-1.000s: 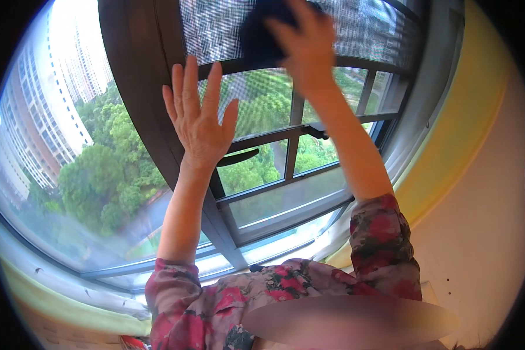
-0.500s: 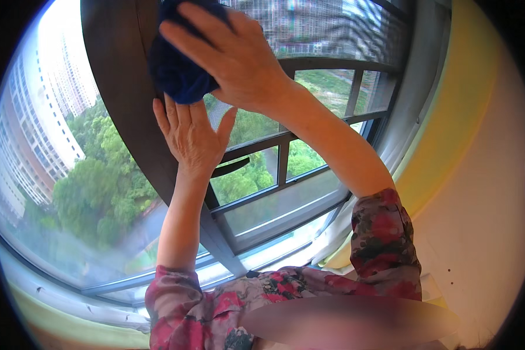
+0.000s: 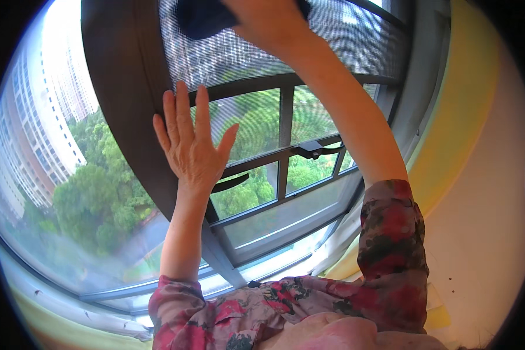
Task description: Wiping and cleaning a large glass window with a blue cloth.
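My left hand (image 3: 193, 143) lies flat with its fingers spread, resting on the dark window frame (image 3: 131, 87) and the edge of the screened sash beside it. High up, at the top edge of the view, my right hand (image 3: 268, 23) presses a dark blue cloth (image 3: 201, 20) against the window screen (image 3: 201, 64). Its fingers are mostly cut off by the picture's edge. Part of the cloth shows on both sides of that hand.
A black window handle (image 3: 315, 150) sits on the sash's crossbar, and a curved dark handle (image 3: 230, 183) is lower left of it. Large glass (image 3: 99, 233) stands at the left, with trees and tall buildings outside. A yellow curtain (image 3: 472, 87) hangs at the right.
My right hand has moved up and to the right with the cloth, away from my left hand's fingertips. The left hand has stayed in place, and its fingers are now uncovered.
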Tool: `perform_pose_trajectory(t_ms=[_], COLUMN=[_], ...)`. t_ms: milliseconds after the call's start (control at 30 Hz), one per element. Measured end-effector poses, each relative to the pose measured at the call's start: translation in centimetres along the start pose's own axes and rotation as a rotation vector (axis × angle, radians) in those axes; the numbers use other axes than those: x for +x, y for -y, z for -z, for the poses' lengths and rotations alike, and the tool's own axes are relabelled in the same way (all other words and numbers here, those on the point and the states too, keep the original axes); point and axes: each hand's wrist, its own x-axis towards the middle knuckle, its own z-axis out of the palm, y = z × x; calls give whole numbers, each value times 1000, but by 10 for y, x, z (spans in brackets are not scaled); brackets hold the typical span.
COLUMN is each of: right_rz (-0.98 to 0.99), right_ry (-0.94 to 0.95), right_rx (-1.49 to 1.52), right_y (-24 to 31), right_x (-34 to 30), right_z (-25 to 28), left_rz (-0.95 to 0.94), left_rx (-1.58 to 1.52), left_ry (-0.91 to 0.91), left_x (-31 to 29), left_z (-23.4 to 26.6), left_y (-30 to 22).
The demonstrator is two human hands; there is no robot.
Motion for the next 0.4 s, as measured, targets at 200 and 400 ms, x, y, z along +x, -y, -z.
perform_pose_trajectory(t_ms=[200,400], right_rz=[-21,-350], right_ry=[99,-33], right_rx=[58,-259], right_y=[-35,-73], right_x=[26,43], right_z=[-2,-29], left_rz=[-20,0], left_rx=[14,81], left_ry=[-53,30], left_x=[1,0], left_z=[-8,-4], left_y=[-1,1])
